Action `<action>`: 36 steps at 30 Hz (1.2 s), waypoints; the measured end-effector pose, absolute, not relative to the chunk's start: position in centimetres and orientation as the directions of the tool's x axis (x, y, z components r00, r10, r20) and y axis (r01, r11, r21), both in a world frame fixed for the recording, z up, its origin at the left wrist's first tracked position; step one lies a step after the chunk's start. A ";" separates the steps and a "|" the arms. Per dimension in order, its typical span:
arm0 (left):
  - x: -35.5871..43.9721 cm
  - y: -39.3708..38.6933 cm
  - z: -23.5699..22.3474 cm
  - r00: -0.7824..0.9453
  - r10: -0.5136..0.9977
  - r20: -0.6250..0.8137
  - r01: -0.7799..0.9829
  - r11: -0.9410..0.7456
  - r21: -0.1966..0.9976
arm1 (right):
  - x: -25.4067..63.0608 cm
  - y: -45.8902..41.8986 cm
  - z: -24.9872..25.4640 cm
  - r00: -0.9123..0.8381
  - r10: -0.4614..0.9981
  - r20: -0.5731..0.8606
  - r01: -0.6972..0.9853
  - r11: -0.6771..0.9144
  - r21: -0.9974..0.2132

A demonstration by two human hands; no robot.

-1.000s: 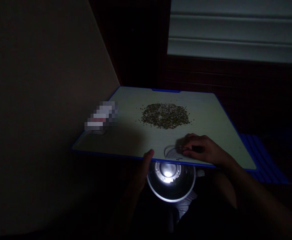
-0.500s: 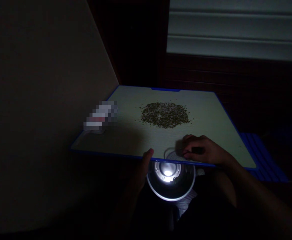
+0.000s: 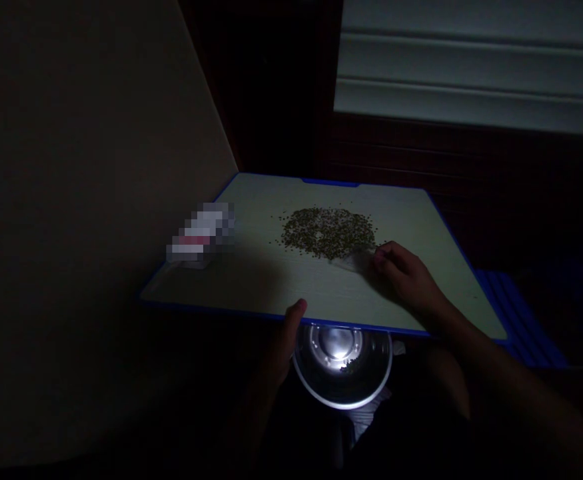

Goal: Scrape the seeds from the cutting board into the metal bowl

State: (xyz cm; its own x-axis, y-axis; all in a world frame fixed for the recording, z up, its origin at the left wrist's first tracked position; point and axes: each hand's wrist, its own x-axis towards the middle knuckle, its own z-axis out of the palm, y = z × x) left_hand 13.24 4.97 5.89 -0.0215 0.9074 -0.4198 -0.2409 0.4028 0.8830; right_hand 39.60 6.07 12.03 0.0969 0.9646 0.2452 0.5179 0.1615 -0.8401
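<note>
A pale board (image 3: 251, 287) with a blue rim spans the middle of the view. Brown-green seeds or small beans (image 3: 326, 230) lie spread in a rough oval on it. My right hand (image 3: 406, 273) pinches a thin, see-through piece (image 3: 350, 261), perhaps plastic, whose far edge touches the near side of the pile. My left hand (image 3: 291, 330) grips the board's front edge, thumb on top and fingers hidden below. Under that edge stands a shiny metal pot (image 3: 344, 405) holding a few of the seeds (image 3: 350, 365).
A white and red packet (image 3: 201, 233), blurred out, rests at the board's left side. Beside it rises a plain wall or panel (image 3: 96, 167). Blue striped cloth (image 3: 518, 320) lies beyond the right edge. Most surroundings are dark.
My right hand has moved forward from the board's front edge to the near right side of the pile, carrying the see-through piece. My left hand stays put.
</note>
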 end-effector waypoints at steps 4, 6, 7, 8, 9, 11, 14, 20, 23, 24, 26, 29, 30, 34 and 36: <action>13.1 5.0 6.1 0.042 0.886 -0.461 -0.288 0.453 0.844 | 40.1 8.2 12.1 0.106 0.953 0.285 0.587 0.171 -0.791; 13.1 4.9 6.4 0.011 0.904 -0.428 -0.274 0.414 0.868 | 40.1 9.3 12.5 0.076 0.944 0.321 0.649 0.198 -0.735; 13.2 4.9 6.5 0.009 0.912 -0.411 -0.263 0.399 0.879 | 40.0 9.9 12.7 0.056 0.940 0.337 0.681 0.211 -0.701; 13.2 4.8 6.7 0.014 0.918 -0.397 -0.254 0.387 0.886 | 39.9 10.3 12.8 0.045 0.930 0.366 0.700 0.232 -0.675; 13.3 4.7 7.0 0.016 0.922 -0.386 -0.245 0.378 0.893 | 39.8 10.6 12.9 0.042 0.918 0.394 0.711 0.249 -0.657; 13.6 4.6 7.5 -0.001 0.925 -0.380 -0.219 0.371 0.903 | 39.7 10.8 12.8 0.064 0.899 0.433 0.718 0.260 -0.645; 13.8 4.4 8.1 -0.103 0.931 -0.350 -0.167 0.331 0.929 | 39.9 10.1 12.3 0.064 0.904 0.423 0.717 0.253 -0.649; 13.5 4.7 7.9 0.084 0.902 -0.423 -0.207 0.432 0.878 | 41.0 9.1 11.9 0.127 0.901 0.415 0.743 0.191 -0.642; 13.3 4.9 7.9 0.080 0.902 -0.423 -0.208 0.430 0.878 | 41.1 9.3 11.9 0.120 0.901 0.416 0.761 0.186 -0.622; 13.3 4.9 7.9 0.077 0.898 -0.433 -0.201 0.439 0.875 | 41.1 9.4 11.9 0.116 0.899 0.422 0.768 0.188 -0.612; 13.3 4.9 8.1 0.064 0.894 -0.444 -0.192 0.448 0.873 | 41.1 9.5 11.8 0.111 0.895 0.432 0.784 0.188 -0.591; 13.3 4.9 8.3 0.064 0.886 -0.460 -0.198 0.463 0.864 | 41.1 9.5 11.9 0.105 0.901 0.421 0.799 0.176 -0.575; 13.2 4.9 8.4 0.064 0.883 -0.466 -0.193 0.469 0.862 | 41.1 9.5 11.9 0.101 0.905 0.414 0.802 0.172 -0.572; 13.3 4.8 8.3 0.052 0.898 -0.437 -0.192 0.438 0.878 | 41.2 9.5 11.9 0.090 0.912 0.401 0.809 0.168 -0.564; 13.6 4.7 8.4 0.075 0.889 -0.453 -0.204 0.458 0.865 | 41.3 9.5 11.9 0.092 0.914 0.395 0.806 0.165 -0.569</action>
